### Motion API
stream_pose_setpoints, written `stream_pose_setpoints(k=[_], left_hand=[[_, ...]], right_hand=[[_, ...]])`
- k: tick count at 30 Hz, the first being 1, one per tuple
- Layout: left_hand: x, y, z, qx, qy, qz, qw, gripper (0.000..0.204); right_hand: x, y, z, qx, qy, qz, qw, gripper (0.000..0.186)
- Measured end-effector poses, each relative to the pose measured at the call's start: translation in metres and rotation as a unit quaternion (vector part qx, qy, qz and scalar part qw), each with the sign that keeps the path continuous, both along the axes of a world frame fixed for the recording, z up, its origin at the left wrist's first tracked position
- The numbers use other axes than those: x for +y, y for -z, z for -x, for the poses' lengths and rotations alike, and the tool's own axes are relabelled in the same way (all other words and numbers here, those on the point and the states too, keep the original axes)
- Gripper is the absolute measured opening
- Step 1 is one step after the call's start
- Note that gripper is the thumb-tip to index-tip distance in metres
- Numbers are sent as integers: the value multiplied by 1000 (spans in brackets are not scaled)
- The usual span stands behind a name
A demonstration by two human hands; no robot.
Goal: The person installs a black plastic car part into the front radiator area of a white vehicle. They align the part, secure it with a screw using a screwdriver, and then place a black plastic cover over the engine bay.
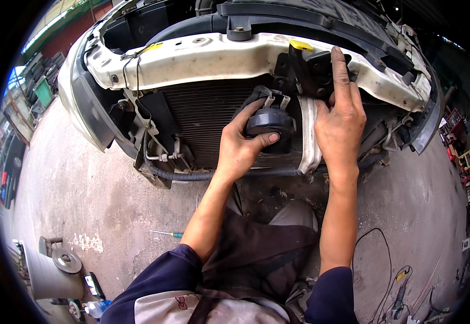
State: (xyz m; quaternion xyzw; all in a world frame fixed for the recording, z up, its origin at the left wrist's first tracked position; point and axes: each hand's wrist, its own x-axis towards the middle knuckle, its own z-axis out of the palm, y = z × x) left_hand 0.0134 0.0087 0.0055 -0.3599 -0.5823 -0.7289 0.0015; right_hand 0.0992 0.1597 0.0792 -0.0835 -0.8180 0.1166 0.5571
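Note:
My left hand [241,141] grips a round black horn-like part [265,121] with a bracket and metal tabs, thumb across its front, before the radiator grille [202,124]. Just right of it, my right hand [340,116] is at the white vertical brace [309,135], below the black latch assembly [302,70]. Its index finger stretches up over the latch area; the other fingers are bent and partly hidden, and what they hold is unclear. A yellow tab [301,45] sits atop the latch. The white upper crossmember [191,65] spans the car's open front.
Headlamps [83,92] flank the opening. A screwdriver [175,234] lies on the concrete floor [110,205]. At lower left stand a grey bucket [51,278] and metal disc [66,260]; cables and a corded tool [399,297] lie at lower right. Stacked tyres [38,73] and shelving [467,140] edge the workspace.

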Motion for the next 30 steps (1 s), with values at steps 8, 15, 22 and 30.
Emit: stream_pose_setpoints(k=[8,15,22,30], left_hand=[[-16,4,11,18,36,64,997,71],[-32,30,19,74,76,125,986,70],[-59,46,-8,-113,51,-73,990,83],[-79,83,13,-225,-123,-298,919,87]], right_hand=[[6,-2,2,5,-16,-18,1000,97],[-2,-2,3,-3,-2,-40,999,94],[-10,-8,-3,-47,50,14,998,92],[-15,-6,1,-41,30,16,999,92]])
